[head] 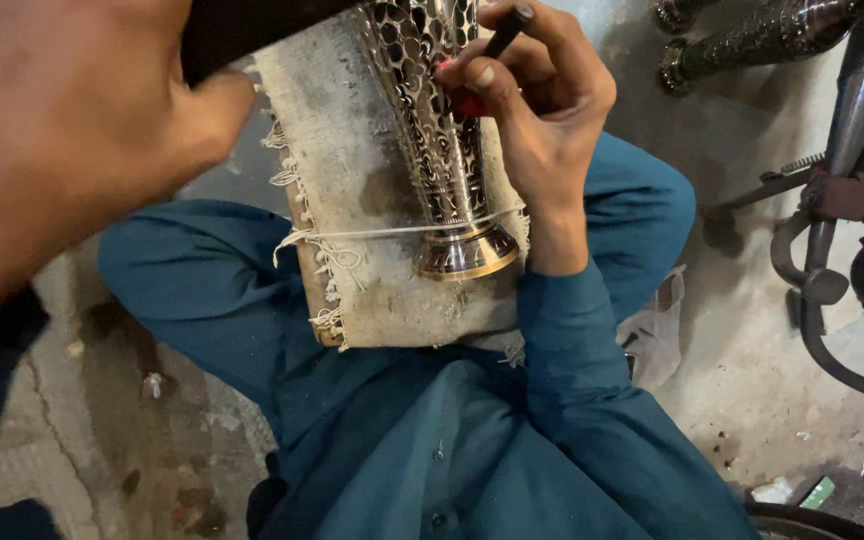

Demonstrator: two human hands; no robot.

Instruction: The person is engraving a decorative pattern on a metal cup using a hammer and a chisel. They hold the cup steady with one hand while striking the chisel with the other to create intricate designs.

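**Patterned metal vase tied to a padded board on the lap**

Closest to the lens, the left hand point(62, 130) fills the upper left of the frame, blurred; its thumb tip touches the left edge of the cloth-wrapped board point(372, 200), but how the other fingers lie cannot be told. Below it, teal sleeves and knees frame the lap, with bare stained floor point(142, 420) open at the lower left. At centre, the board's frayed fringe hangs along its left edge, and a white string point(372, 233) runs across it over the neck of the metal vase point(442, 130), which lies along the board with its brass foot toward the lower edge. Just right of the vase, the right hand point(537, 100) pinches a dark tool point(505, 32) between thumb and fingers, its tip against the patterned wall. Farther right, more metalwork point(752, 35) lies at top, dark pipes and machine parts point(832, 250) crowd the right edge, and concrete lies open between.
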